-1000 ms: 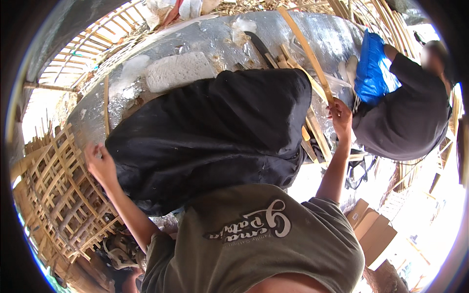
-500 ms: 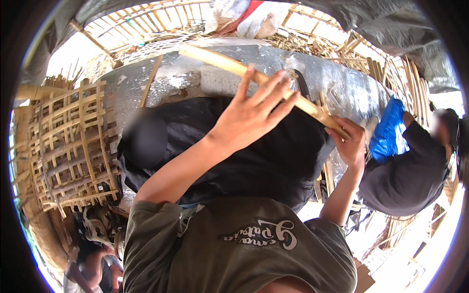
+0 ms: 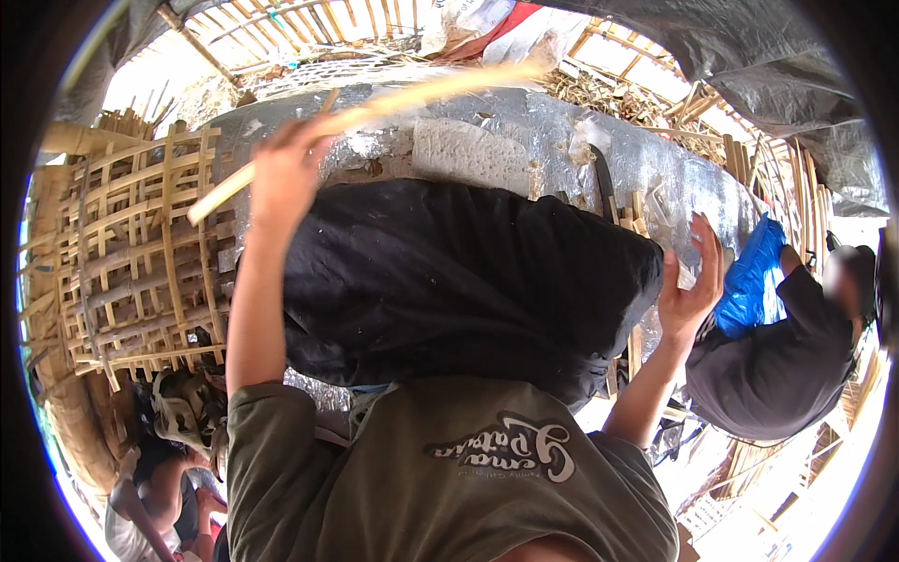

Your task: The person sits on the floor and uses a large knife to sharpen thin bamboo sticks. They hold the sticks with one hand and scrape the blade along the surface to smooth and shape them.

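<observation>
A long pale bamboo strip (image 3: 412, 96), blurred by motion, slants across the far side of my lap. My left hand (image 3: 288, 178) is closed around it near its left end and is also somewhat blurred. Off to the right, my right hand (image 3: 688, 286) is raised beside my right knee, fingers apart and holding nothing. Black cloth (image 3: 468, 272) covers my folded legs between the two hands. Beyond my right knee lies a dark, curved, blade-like tool (image 3: 601, 173), next to short bamboo pieces (image 3: 640, 214).
A grey rectangular block (image 3: 468, 155) rests on the silvery ground sheet (image 3: 562, 122). Woven bamboo lattice panels (image 3: 140, 253) stand at the left. At right sits a person in dark clothes (image 3: 773, 351) by a blue plastic bag (image 3: 754, 276). Another person (image 3: 164, 496) is at lower left.
My left hand has swung leftward with the bamboo strip, whose far end now points up and right. My right hand has let go of the strip and opened.
</observation>
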